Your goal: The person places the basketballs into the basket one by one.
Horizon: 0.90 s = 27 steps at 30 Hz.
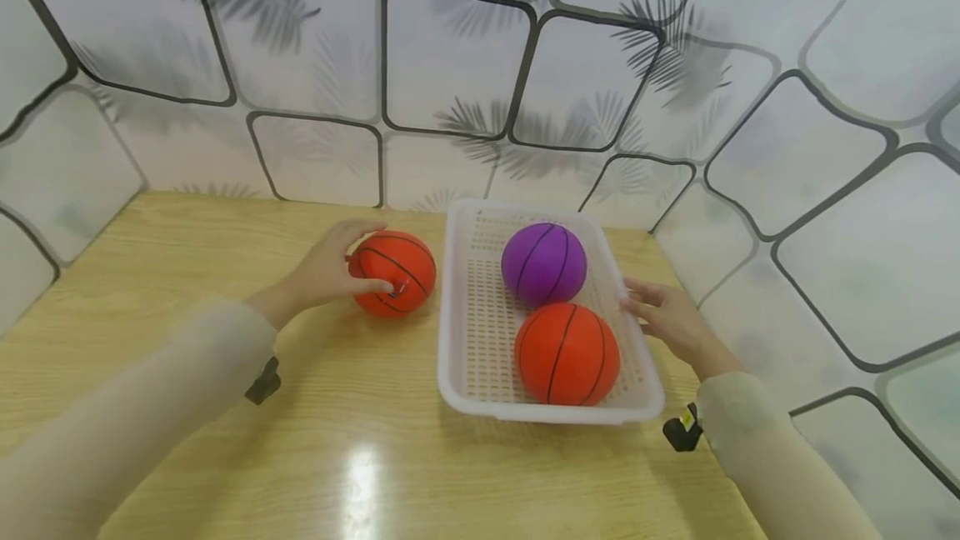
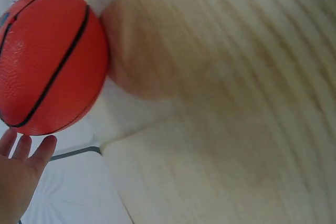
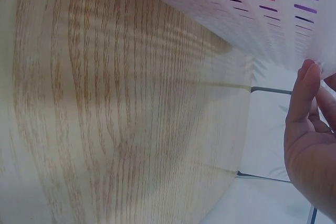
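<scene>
My left hand (image 1: 330, 269) spans a red toy basketball (image 1: 405, 261) with black lines, thumb across its front and fingers over its far side. In the left wrist view, fingertips (image 2: 47, 142) meet the edge of that ball (image 2: 52, 66). Just right of it stands a white plastic basket (image 1: 480, 411) with slotted walls. Inside lie a purple ball (image 1: 543, 263) toward the back and another red ball (image 1: 566, 354) at the front. My right hand (image 1: 670, 319) holds the basket's right rim, its fingers at the edge in the right wrist view.
Beneath everything is a light wood-grain table (image 1: 315, 440). Its back edge meets a wall (image 1: 450, 65) with a stone-and-leaf pattern, which continues along the right side. A glare spot shines near the table's front.
</scene>
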### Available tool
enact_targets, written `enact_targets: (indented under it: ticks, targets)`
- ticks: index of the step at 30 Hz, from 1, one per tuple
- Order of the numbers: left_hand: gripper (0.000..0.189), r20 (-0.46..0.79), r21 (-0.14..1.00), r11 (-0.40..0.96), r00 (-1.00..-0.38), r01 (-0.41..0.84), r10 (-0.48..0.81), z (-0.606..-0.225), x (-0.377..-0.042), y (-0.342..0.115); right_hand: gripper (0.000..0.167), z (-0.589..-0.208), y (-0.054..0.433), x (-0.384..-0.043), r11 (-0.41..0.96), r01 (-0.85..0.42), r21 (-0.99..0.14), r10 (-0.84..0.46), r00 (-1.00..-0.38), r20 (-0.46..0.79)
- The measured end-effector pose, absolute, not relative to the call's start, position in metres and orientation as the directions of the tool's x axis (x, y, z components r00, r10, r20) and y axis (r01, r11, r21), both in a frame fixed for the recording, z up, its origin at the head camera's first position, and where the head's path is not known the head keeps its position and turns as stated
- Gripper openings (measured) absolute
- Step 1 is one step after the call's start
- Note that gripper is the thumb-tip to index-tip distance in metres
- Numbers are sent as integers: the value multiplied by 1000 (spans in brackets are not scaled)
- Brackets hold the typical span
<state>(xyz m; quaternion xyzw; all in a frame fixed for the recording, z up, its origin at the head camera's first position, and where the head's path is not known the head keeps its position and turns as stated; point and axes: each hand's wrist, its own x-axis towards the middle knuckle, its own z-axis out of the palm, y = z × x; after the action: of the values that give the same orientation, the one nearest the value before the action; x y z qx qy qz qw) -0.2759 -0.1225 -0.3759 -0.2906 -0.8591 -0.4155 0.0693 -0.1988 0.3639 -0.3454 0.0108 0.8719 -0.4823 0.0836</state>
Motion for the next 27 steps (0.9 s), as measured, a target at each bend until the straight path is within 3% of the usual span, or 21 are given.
enact_targets:
  ticks: [14, 27]
  targets:
    - [101, 319, 670, 517, -835, 533, 448, -394, -274, -123, 56, -343, 364, -199, 551, 128, -825, -47, -982, -184]
    - [87, 334, 701, 508, -860, 501, 387, -396, -276, -124, 56, -342, 362, -196, 560, 104, -822, -52, -986, -160]
